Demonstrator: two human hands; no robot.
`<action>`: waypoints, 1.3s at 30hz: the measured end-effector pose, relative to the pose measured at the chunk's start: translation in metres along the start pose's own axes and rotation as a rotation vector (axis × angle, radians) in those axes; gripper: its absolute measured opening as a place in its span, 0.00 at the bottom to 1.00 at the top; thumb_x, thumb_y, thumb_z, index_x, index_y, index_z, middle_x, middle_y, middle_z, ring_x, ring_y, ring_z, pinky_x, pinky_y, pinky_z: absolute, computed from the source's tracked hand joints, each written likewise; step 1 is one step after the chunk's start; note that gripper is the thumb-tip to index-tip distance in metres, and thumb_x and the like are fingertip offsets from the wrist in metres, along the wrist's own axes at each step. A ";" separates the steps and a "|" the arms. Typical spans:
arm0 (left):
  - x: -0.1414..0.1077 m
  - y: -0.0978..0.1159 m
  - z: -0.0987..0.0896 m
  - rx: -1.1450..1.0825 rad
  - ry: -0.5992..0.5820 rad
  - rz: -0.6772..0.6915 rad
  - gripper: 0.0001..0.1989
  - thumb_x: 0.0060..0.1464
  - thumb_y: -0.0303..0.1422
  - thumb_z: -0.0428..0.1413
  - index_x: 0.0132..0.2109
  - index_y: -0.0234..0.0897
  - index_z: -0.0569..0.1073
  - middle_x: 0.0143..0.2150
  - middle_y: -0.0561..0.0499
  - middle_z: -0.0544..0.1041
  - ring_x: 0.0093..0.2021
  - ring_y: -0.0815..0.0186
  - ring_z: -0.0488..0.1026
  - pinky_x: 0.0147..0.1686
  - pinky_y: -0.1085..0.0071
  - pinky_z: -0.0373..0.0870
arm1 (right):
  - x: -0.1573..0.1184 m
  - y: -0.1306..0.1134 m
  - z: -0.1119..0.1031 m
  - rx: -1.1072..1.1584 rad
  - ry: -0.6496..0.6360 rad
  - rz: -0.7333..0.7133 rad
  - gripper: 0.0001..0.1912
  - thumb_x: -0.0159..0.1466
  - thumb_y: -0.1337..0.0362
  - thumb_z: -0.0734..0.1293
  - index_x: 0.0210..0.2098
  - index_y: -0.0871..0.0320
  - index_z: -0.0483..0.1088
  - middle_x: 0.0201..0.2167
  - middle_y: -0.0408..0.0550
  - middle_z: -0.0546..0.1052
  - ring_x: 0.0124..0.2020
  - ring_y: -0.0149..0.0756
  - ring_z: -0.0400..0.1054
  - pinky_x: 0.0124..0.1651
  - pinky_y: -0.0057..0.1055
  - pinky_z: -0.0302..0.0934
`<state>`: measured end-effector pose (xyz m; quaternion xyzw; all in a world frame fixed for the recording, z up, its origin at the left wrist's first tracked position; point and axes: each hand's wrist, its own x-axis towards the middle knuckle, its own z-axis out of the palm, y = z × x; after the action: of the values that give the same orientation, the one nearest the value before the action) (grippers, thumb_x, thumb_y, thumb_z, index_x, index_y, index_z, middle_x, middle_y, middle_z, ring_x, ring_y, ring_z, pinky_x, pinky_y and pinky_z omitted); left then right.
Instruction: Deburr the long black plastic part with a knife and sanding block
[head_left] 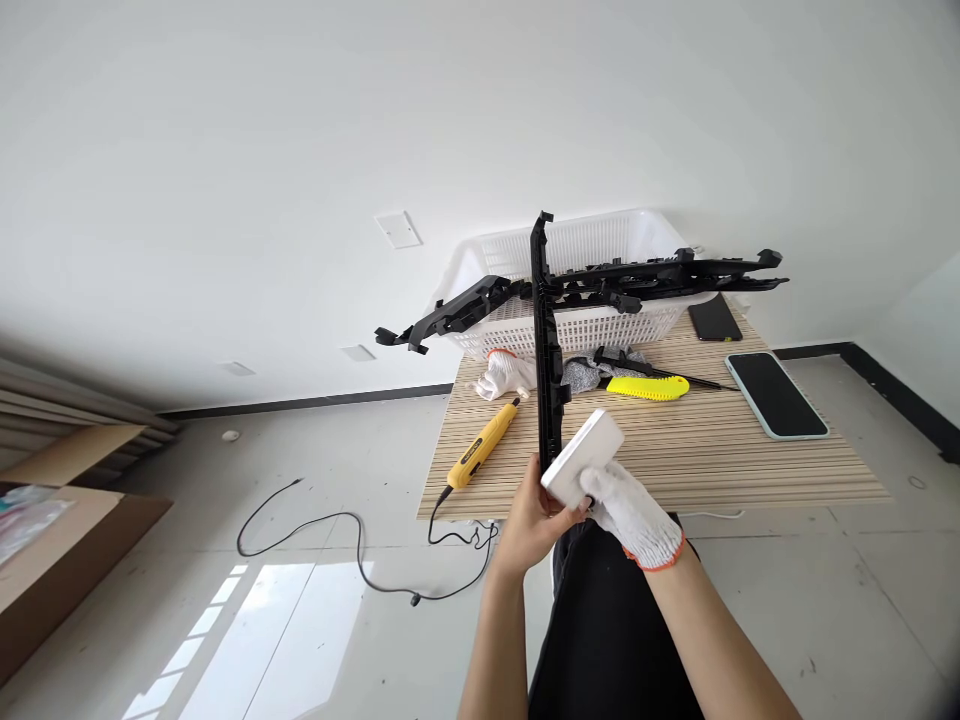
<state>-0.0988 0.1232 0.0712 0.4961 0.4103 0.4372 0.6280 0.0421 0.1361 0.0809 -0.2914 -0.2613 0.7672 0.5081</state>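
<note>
My bare left hand (531, 525) is closed around the lower end of a long black plastic trim strip (550, 370), which points away from me over the table. My right hand (619, 505), in a white knitted glove with an orange cuff, grips a white rectangular block with rounded edges (585, 455). The block lies across the strip's near end and hides part of it; its exact kind is not clear. Both hands meet just above the table's front edge. A yellow corded power tool (482, 447) lies to the left of the strip.
A white plastic basket (510, 330) holds more black trim pieces (660, 275) that stick out both sides. On the wooden table (675, 470) lie a white glove (504, 374), a yellow-handled knife (647, 387), a grey glove (581, 375) and two phones (777, 395). A black cable (360, 545) trails on the floor.
</note>
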 end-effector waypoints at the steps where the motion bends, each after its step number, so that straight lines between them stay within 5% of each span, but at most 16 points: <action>1: 0.000 0.000 0.000 -0.009 -0.014 0.002 0.28 0.50 0.35 0.66 0.54 0.40 0.62 0.45 0.49 0.72 0.38 0.65 0.75 0.37 0.66 0.78 | 0.000 0.001 -0.001 0.028 0.028 -0.032 0.23 0.51 0.48 0.75 0.40 0.56 0.76 0.35 0.50 0.80 0.42 0.46 0.73 0.43 0.39 0.68; 6: -0.001 -0.001 -0.001 0.014 -0.006 0.009 0.28 0.49 0.34 0.66 0.54 0.41 0.62 0.46 0.49 0.72 0.41 0.63 0.74 0.38 0.66 0.79 | 0.002 0.006 -0.007 -0.025 -0.056 -0.001 0.20 0.53 0.51 0.76 0.39 0.56 0.77 0.37 0.51 0.80 0.42 0.47 0.73 0.42 0.39 0.67; 11: 0.000 -0.002 -0.001 -0.002 -0.034 0.021 0.27 0.53 0.34 0.64 0.56 0.41 0.61 0.44 0.50 0.72 0.37 0.66 0.74 0.38 0.65 0.79 | 0.004 0.006 -0.006 0.078 0.071 -0.103 0.22 0.54 0.45 0.73 0.38 0.56 0.77 0.37 0.51 0.80 0.46 0.48 0.72 0.48 0.42 0.66; 15: 0.000 -0.003 -0.001 0.011 -0.020 0.015 0.27 0.51 0.33 0.65 0.54 0.41 0.62 0.45 0.49 0.71 0.40 0.64 0.74 0.38 0.65 0.79 | 0.002 0.005 -0.004 -0.009 -0.048 0.006 0.18 0.53 0.51 0.76 0.37 0.56 0.77 0.35 0.51 0.80 0.43 0.48 0.73 0.45 0.42 0.66; 19: -0.001 -0.003 -0.001 -0.002 -0.023 0.019 0.28 0.52 0.35 0.65 0.56 0.41 0.61 0.45 0.49 0.72 0.37 0.66 0.74 0.37 0.65 0.78 | 0.001 0.003 -0.003 0.084 0.078 -0.115 0.20 0.55 0.46 0.72 0.37 0.55 0.77 0.37 0.50 0.80 0.45 0.47 0.72 0.49 0.42 0.66; 23: 0.000 -0.003 -0.001 0.030 -0.006 0.016 0.26 0.51 0.34 0.66 0.53 0.40 0.63 0.47 0.48 0.72 0.43 0.62 0.74 0.38 0.66 0.78 | 0.001 0.002 -0.002 -0.018 -0.034 0.025 0.17 0.52 0.52 0.76 0.35 0.56 0.77 0.35 0.51 0.80 0.45 0.49 0.73 0.45 0.42 0.67; 27: 0.001 -0.002 0.000 0.012 -0.028 0.050 0.24 0.53 0.35 0.64 0.53 0.39 0.64 0.46 0.49 0.72 0.37 0.68 0.73 0.35 0.69 0.78 | 0.003 0.002 -0.002 0.119 0.109 -0.126 0.22 0.54 0.45 0.73 0.36 0.57 0.77 0.36 0.51 0.81 0.45 0.48 0.73 0.48 0.43 0.66; 31: 0.000 -0.002 -0.001 0.030 -0.013 0.011 0.29 0.51 0.35 0.65 0.56 0.40 0.62 0.45 0.49 0.73 0.40 0.64 0.74 0.37 0.67 0.78 | 0.003 0.005 -0.004 0.013 0.018 -0.005 0.17 0.51 0.53 0.77 0.36 0.56 0.78 0.36 0.50 0.81 0.43 0.47 0.73 0.47 0.42 0.67; 35: -0.001 -0.003 -0.001 0.048 0.001 0.036 0.28 0.52 0.35 0.65 0.56 0.41 0.62 0.46 0.48 0.72 0.39 0.65 0.74 0.36 0.68 0.78 | 0.002 0.005 -0.003 0.073 0.177 -0.119 0.20 0.52 0.47 0.75 0.36 0.56 0.78 0.36 0.49 0.81 0.43 0.47 0.73 0.49 0.41 0.66; 39: -0.001 -0.003 -0.001 0.045 0.001 0.015 0.25 0.51 0.35 0.65 0.52 0.41 0.64 0.46 0.49 0.72 0.40 0.64 0.74 0.37 0.67 0.78 | -0.002 0.002 -0.001 -0.041 0.106 -0.016 0.19 0.51 0.52 0.77 0.38 0.55 0.78 0.37 0.50 0.81 0.46 0.49 0.72 0.48 0.41 0.66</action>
<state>-0.0991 0.1222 0.0682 0.5129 0.4167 0.4330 0.6130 0.0419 0.1337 0.0791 -0.3398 -0.2523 0.7410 0.5214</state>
